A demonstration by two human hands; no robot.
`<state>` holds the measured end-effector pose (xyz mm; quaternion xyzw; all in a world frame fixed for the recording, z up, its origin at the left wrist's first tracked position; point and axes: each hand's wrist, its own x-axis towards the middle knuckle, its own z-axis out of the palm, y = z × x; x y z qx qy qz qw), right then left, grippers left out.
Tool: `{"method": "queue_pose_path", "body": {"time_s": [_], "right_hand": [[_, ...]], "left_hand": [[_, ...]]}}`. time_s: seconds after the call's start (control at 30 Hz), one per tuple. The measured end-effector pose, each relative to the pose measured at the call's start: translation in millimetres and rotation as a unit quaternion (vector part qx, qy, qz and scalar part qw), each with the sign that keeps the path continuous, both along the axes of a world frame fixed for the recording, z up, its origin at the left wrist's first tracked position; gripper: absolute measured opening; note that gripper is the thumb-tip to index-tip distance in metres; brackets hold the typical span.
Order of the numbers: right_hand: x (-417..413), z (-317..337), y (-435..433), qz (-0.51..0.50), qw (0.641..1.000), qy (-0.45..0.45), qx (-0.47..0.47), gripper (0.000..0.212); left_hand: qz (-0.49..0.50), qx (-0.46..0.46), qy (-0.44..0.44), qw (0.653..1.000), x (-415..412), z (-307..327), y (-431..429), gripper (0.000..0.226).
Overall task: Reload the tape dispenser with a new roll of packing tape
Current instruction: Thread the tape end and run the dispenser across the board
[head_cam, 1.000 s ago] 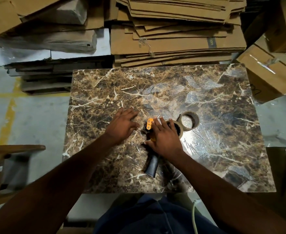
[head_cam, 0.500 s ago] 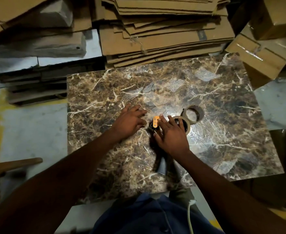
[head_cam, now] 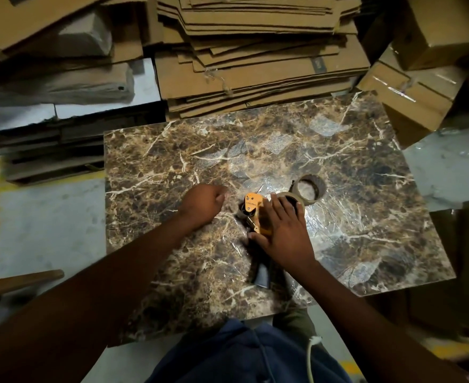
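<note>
A packing storeroom: beyond my left hand (head_cam: pixel 204 203) lie stacks of flattened cardboard (head_cam: pixel 255 51), and taped boxes (head_cam: pixel 410 89) beyond my right hand (head_cam: pixel 280 233).

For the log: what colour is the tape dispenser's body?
Orange-yellow, with a black handle; the tape dispenser shows clearly in the head view.
</note>
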<state>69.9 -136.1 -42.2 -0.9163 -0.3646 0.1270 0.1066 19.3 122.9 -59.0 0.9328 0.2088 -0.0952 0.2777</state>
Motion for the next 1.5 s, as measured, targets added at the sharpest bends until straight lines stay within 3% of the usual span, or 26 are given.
{"method": "queue_pose_path", "body": {"time_s": [0.07,0.13,0.23,0.3,0.37,0.47,0.7,0.8,0.9,1.03,1.17,1.3,1.5], "right_hand": [[-10,8,-14,-0.055,0.995,-0.016,0.080,0.067],[-25,14,-27,-0.153,0.980,0.038,0.120,0.044],[-36,7,-35,-0.303,0.911,0.249,0.125,0.057],[-35,-6,-35,-0.338,0.863,0.359,0.109,0.064],[-34,-18,-32,-0.339,0.829,0.435,0.097,0.064],[-34,-37,-28,-0.321,0.805,0.486,0.109,0.071],[-27,-36,-26,-0.331,0.762,0.536,0.150,0.045],[-30,-37,-27,-0.328,0.779,0.511,0.157,0.041],[-31,-29,-30,-0.348,0.787,0.473,0.188,0.039],[-21,-17,-31,-0.353,0.788,0.449,0.231,0.019],[-4,-12,-26,-0.292,0.874,0.337,0.191,0.031],[13,-1,-20,-0.209,0.942,0.193,0.178,0.025],[41,2,-7,-0.113,0.981,0.072,0.140,0.027]], "left_hand": [[0.106,-0.032,0.030,0.993,0,4,-10,0.034],[0.209,-0.122,0.078,0.967,1,8,-24,0.056],[0.280,-0.287,0.184,0.897,8,19,-42,0.077],[0.287,-0.329,0.230,0.870,17,21,-50,0.081],[0.297,-0.341,0.257,0.854,27,20,-53,0.074],[0.308,-0.339,0.274,0.846,36,18,-52,0.057],[0.296,-0.301,0.279,0.863,46,23,-50,0.016],[0.252,-0.273,0.267,0.889,46,18,-46,0.015],[0.086,-0.103,0.198,0.971,39,9,-37,0.026],[-0.097,0.040,0.104,0.989,27,5,-30,0.021],[-0.099,0.057,0.039,0.993,27,8,-21,0.015],[-0.043,0.012,-0.042,0.998,33,4,-10,0.009],[0.056,-0.015,-0.091,0.994,44,-10,27,0.024]]}}
